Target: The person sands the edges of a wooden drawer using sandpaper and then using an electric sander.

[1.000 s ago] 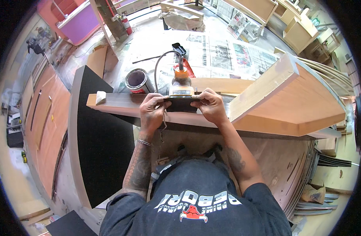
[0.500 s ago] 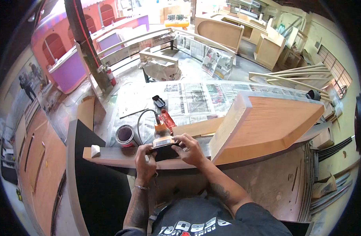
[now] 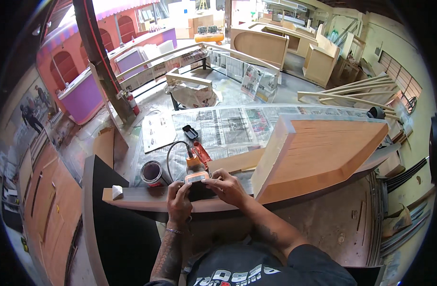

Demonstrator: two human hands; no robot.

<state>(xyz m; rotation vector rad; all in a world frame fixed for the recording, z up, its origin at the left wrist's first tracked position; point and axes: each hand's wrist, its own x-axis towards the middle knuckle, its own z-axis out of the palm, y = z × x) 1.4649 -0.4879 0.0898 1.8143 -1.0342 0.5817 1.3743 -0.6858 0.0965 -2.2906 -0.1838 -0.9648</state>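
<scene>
An orange power sander (image 3: 194,164) with a dark cord rests on the curved workpiece in front of me. Its near end, an orange-rimmed grey plate, faces me, and a dark sheet that looks like sandpaper (image 3: 199,192) hangs below it. My left hand (image 3: 179,205) is closed at the left corner of that end, thumb and fingers pressed in. At the right corner, my right hand (image 3: 228,188) pinches with bent fingers. How the sheet is attached is hidden by the fingers. The dark-edged curved wooden panel (image 3: 147,194) runs beneath both hands.
An open paint can (image 3: 153,172) stands left of the sander. Beyond are a red crumpled packet (image 3: 200,153) and a small black case (image 3: 190,132) on newspaper (image 3: 232,125). A wooden box-like panel (image 3: 323,159) rises at right. A small white block (image 3: 117,192) sits on the panel's left end.
The sander's near end has tilted so its orange-rimmed plate shows more plainly. Both hands have shifted slightly, staying at its corners. The whole view has moved a little.
</scene>
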